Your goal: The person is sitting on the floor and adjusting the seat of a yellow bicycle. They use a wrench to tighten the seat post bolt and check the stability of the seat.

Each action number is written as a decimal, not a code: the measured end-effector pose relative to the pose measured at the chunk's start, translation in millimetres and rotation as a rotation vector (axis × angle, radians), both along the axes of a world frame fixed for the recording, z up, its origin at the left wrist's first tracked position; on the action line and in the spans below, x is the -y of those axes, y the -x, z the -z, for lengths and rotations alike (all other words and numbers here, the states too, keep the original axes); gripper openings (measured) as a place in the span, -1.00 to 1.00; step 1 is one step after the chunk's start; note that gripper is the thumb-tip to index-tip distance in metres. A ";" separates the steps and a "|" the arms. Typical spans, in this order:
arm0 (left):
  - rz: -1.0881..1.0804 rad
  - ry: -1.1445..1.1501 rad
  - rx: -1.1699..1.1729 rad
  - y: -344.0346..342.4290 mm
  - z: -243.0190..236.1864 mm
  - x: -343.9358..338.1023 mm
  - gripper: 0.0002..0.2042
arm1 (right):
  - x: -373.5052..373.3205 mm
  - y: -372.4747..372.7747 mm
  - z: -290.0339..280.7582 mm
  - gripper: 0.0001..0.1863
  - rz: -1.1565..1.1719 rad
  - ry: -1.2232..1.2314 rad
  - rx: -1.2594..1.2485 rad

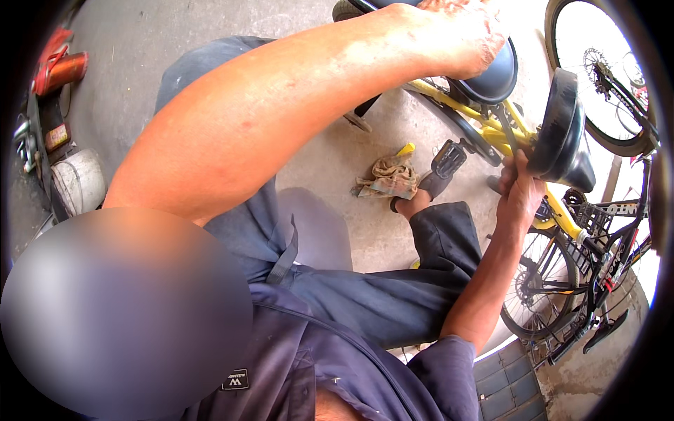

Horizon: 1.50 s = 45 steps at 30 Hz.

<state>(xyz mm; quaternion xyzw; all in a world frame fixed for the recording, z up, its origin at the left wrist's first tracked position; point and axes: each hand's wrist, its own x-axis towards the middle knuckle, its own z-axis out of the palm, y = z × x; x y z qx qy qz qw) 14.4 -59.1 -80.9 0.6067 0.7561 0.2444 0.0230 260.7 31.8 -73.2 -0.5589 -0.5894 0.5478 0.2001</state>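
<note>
A yellow bicycle (484,119) stands to the right, with a dark rounded saddle (495,77) on it. My left hand (470,31) is closed over the top of that saddle; its fingers are washed out by glare and partly cut off by the upper edge. Lower down, my right hand (521,188) wraps its fingers round a grey metal bar (508,126) that runs up toward the saddle's underside. Most of the grip is hidden, so the bar's exact kind does not show. A second black saddle (562,130) is just beside my right hand.
Near my foot lie a crumpled rag (393,175) and a black pedal (448,158). More bicycles stand at the right, including a wheel (544,281) and a larger wheel (554,42). At the far left are a red cylinder (63,72) and a whitish tub (78,181).
</note>
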 end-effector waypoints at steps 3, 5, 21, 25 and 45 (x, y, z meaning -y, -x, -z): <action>-0.002 0.004 -0.008 -1.0 1.0 0.7 -0.69 | 2.8 7.1 -1.1 -0.75 0.002 -0.013 0.029; 0.001 0.010 0.013 -0.2 0.3 -0.4 -0.68 | 6.2 10.1 -2.2 -0.74 0.001 -0.023 0.053; -0.007 -0.013 0.004 -1.1 2.8 -0.2 -0.68 | 11.8 11.4 -2.7 -0.66 -0.094 0.050 0.194; 0.004 -0.018 -0.014 -0.5 3.8 0.8 -0.68 | 9.2 12.8 -12.7 -0.65 -0.097 -0.033 0.282; 0.043 -0.044 0.025 2.0 -0.3 6.4 -0.68 | 16.4 21.6 -0.7 -0.68 -0.270 0.015 0.446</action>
